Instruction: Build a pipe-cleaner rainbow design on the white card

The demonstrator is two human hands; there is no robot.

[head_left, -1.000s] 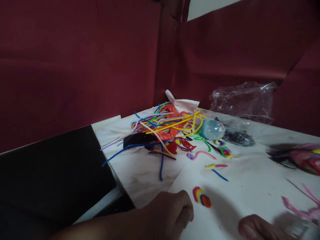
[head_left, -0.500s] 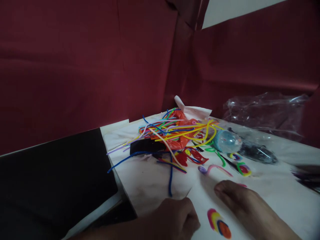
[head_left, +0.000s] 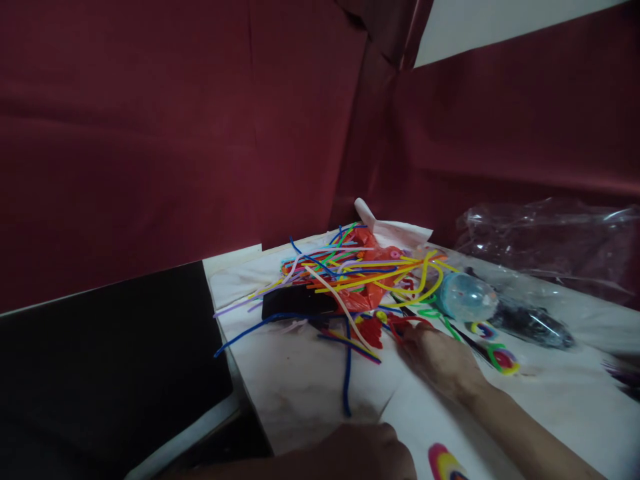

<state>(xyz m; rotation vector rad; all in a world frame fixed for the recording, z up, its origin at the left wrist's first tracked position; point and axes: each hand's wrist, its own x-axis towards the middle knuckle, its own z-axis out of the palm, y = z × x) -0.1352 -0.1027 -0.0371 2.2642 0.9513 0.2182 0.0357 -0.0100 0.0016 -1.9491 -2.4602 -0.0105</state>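
Note:
My right hand point(head_left: 440, 357) reaches into the near side of a pile of pipe cleaners point(head_left: 345, 267). Its fingertips are at a red pipe cleaner loop point(head_left: 413, 321), beside a red shaped piece point(head_left: 370, 331); the hand's back hides the fingers' grip. At the bottom edge, my left hand point(head_left: 370, 453) is dark and closed, and whatever it may hold is hidden. Between the two forearms a pink, yellow and blue coiled piece point(head_left: 443, 461) lies on white paper, partly cut off by the frame. A blue pipe cleaner point(head_left: 347, 373) lies just beyond my left hand.
A black rectangular piece point(head_left: 297, 302) lies by the pile. Right of it are a clear bluish container point(head_left: 469, 297), a plastic-wrapped dark bundle point(head_left: 535, 325), a coiled ring point(head_left: 504, 360) and a clear bag point(head_left: 550, 247). A black surface point(head_left: 115, 353) is at left; dark red sheeting point(head_left: 175, 147) stands behind.
My right hand has moved forward and left from the bare paper to the red pieces, now covering the pink and purple curl. The view has shifted slightly; my left hand appears lower.

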